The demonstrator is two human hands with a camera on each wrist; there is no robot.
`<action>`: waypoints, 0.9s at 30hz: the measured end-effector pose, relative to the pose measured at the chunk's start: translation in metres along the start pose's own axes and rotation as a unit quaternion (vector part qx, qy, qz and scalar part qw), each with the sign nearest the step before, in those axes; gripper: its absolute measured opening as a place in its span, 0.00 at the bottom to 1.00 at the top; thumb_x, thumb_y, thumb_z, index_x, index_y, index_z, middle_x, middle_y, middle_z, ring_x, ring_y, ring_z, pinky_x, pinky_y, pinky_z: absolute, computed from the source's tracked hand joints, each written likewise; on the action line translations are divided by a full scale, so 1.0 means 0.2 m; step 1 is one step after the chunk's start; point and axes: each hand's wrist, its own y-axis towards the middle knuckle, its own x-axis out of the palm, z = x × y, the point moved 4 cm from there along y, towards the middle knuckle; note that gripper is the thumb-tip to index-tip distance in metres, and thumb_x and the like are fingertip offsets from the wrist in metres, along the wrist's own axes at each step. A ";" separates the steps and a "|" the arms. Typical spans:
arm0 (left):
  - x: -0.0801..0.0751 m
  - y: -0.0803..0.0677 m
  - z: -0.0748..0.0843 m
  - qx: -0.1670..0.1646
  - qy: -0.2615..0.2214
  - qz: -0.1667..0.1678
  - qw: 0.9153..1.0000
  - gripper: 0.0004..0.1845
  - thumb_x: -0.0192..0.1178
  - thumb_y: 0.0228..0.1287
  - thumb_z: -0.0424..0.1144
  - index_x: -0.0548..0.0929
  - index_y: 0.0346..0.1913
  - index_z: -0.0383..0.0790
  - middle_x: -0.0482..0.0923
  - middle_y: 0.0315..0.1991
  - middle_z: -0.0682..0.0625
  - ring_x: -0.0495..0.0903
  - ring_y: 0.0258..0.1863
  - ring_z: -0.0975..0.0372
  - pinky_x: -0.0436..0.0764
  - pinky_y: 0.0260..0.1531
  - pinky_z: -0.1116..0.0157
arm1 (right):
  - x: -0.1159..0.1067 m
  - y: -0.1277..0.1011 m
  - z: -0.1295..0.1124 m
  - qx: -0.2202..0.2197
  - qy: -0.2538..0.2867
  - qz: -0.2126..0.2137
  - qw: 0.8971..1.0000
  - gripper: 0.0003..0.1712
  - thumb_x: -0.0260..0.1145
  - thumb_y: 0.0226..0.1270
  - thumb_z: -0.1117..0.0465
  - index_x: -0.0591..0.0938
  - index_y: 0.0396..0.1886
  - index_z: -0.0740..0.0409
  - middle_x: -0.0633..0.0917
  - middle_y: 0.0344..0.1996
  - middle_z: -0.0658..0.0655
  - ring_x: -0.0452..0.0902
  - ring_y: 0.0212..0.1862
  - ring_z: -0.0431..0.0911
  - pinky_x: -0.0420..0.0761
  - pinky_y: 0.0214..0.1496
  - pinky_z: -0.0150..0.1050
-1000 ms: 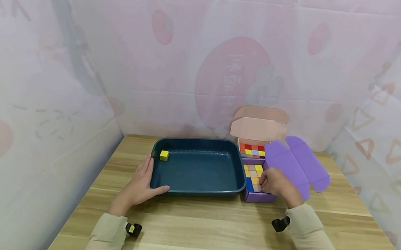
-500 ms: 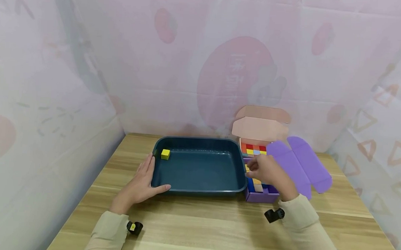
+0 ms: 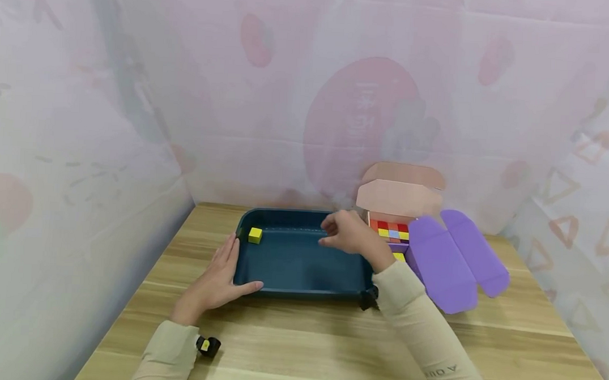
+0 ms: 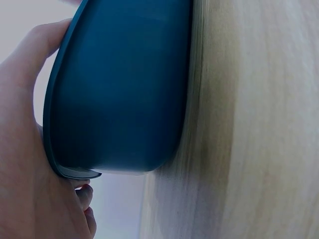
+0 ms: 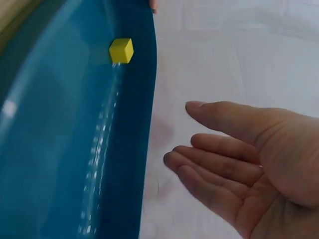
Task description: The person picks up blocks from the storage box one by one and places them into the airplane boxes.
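In the head view, a dark teal tray (image 3: 301,272) lies on the table with one yellow cube (image 3: 255,235) inside, near its left end. My left hand (image 3: 213,285) rests against the tray's left front corner, fingers straight along the left side and thumb over the front rim. The left wrist view has this hand (image 4: 30,124) at the rim from close by. Above the right half of the tray is my right hand (image 3: 351,233). Its thumb and loosely bent fingers stand apart in the right wrist view, where the hand (image 5: 239,159) holds nothing.
To the tray's right stands an open pink box (image 3: 400,197) of red, yellow and other coloured blocks (image 3: 390,230). In front of it, a purple box has its lid (image 3: 446,270) folded out rightward, partly hidden by the right arm. Patterned cloth walls (image 3: 266,126) enclose the wooden table (image 3: 287,342).
My right hand has left the blocks in the purple box and moved up and left over the tray. My left hand keeps its place at the tray's corner.
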 end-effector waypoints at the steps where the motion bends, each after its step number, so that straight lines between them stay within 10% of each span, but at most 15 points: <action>1: 0.00 0.00 0.00 -0.001 0.001 -0.001 1.000 0.71 0.62 0.60 0.77 0.38 0.85 0.32 0.26 0.88 0.42 0.35 0.88 0.42 0.43 0.84 0.37 | 0.01 0.03 -0.02 -0.003 0.003 -0.003 1.000 0.25 0.77 0.69 0.54 0.86 0.60 0.63 0.90 0.54 0.61 0.89 0.55 0.50 0.89 0.61 0.46; 27: 0.01 -0.03 0.03 -0.009 -0.003 0.000 1.000 0.71 0.62 0.60 0.78 0.37 0.85 0.32 0.28 0.88 0.40 0.35 0.88 0.42 0.47 0.83 0.35 | 0.43 0.67 -0.27 -0.018 -0.032 -0.034 0.999 0.22 0.75 0.71 0.57 0.86 0.61 0.61 0.88 0.52 0.57 0.83 0.53 0.48 0.86 0.61 0.43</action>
